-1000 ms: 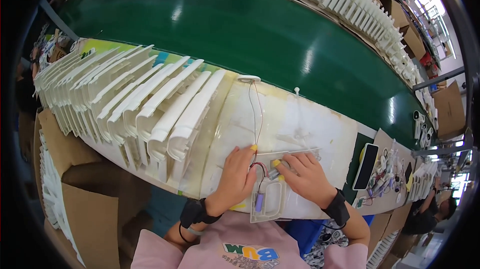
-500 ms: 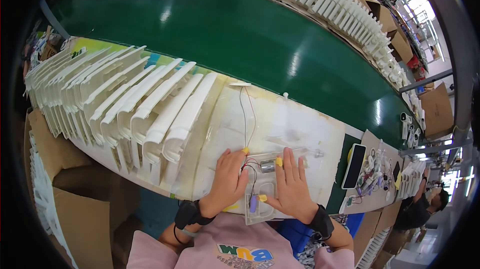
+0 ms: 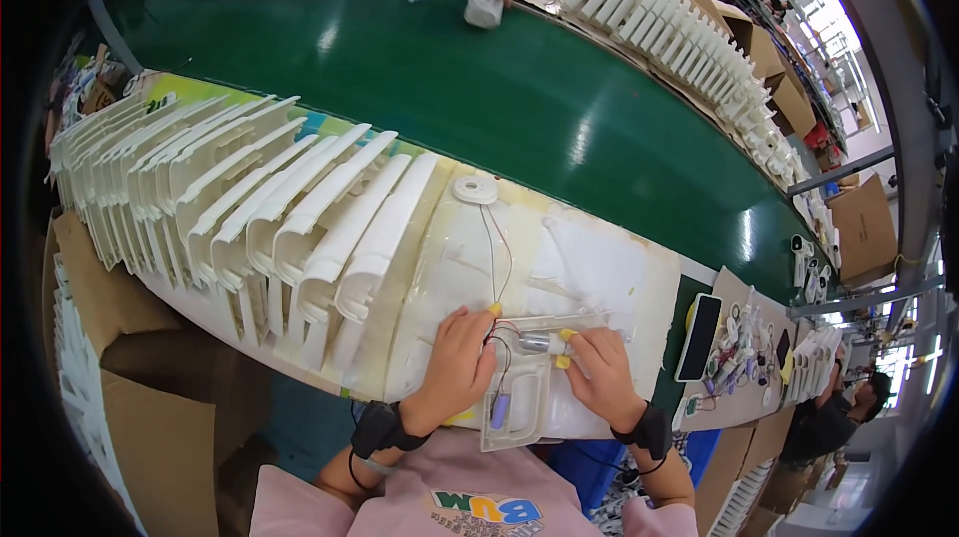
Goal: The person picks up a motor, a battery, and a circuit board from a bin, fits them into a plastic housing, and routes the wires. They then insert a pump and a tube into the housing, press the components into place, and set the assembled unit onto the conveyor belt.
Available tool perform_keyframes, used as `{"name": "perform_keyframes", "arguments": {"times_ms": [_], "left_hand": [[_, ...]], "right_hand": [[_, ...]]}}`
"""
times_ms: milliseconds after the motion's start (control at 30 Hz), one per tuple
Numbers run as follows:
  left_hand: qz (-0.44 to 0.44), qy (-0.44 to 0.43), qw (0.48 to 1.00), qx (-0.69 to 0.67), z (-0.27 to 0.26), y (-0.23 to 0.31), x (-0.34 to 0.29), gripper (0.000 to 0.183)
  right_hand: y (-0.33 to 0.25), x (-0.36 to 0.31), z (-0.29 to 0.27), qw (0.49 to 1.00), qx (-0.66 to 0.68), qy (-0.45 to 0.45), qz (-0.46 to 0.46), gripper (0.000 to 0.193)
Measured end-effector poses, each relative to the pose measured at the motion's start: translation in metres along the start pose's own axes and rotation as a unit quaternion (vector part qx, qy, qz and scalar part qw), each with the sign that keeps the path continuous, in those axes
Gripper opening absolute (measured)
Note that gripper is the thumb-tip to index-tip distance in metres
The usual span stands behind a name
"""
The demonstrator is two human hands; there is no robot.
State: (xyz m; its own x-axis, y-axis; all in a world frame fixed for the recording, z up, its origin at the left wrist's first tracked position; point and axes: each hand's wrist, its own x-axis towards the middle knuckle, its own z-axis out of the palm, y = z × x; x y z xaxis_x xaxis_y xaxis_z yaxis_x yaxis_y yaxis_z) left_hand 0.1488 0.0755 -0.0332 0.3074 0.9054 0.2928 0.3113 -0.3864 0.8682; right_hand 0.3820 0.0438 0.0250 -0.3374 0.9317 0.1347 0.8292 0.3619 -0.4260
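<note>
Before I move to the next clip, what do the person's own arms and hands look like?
Short pink sleeves. Each wrist wears a black strap and a thin dark cord. Yellow covers cap some fingers of the left hand and the right hand.

A flat, white, yellow-stained sheet (image 3: 634, 282) covers the middle of the long workbench (image 3: 669, 377); curved white plastic shells (image 3: 250, 212) stand in a row at its left; on the sheet lie a round white plastic disc (image 3: 475, 188), two thin wires (image 3: 509, 249) and an open-framed, pale plastic housing (image 3: 539, 402); to the right lie a white-edged, black-screened phone (image 3: 698, 338) and brown cardboard (image 3: 736, 400) strewn with small parts (image 3: 735, 345).
</note>
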Motion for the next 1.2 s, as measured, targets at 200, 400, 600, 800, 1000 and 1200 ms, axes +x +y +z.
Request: {"name": "perform_keyframes", "arguments": {"times_ms": [200, 400, 600, 800, 1000, 1200], "left_hand": [[0.002, -0.008, 1.000, -0.008, -0.001, -0.001, 0.001, 0.040], [0.012, 0.018, 0.999, 0.026, -0.006, 0.005, 0.004, 0.039], [0.029, 0.017, 0.999, 0.031, -0.003, -0.002, -0.003, 0.038], [0.046, 0.005, 0.999, 0.003, 0.009, -0.004, -0.006, 0.039], [-0.052, 0.091, 0.991, -0.079, 0.001, 0.016, -0.009, 0.033], [0.077, 0.078, 0.980, -0.164, -0.017, 0.110, 0.084, 0.021]], "right_hand": [[-0.016, 0.006, 0.004, 0.996, -0.074, 0.050, -0.011, 0.041], [-0.033, 0.036, -0.015, 0.997, -0.030, 0.052, 0.040, 0.033], [-0.006, 0.178, 0.011, 0.991, 0.074, 0.112, 0.004, 0.019], [-0.003, 0.239, 0.045, 0.987, -0.116, -0.110, 0.009, 0.032], [-0.051, 0.120, -0.027, 0.960, 0.061, 0.216, -0.165, 0.028], [-0.085, -0.057, 0.002, 0.946, 0.149, 0.287, -0.036, 0.035]]}}
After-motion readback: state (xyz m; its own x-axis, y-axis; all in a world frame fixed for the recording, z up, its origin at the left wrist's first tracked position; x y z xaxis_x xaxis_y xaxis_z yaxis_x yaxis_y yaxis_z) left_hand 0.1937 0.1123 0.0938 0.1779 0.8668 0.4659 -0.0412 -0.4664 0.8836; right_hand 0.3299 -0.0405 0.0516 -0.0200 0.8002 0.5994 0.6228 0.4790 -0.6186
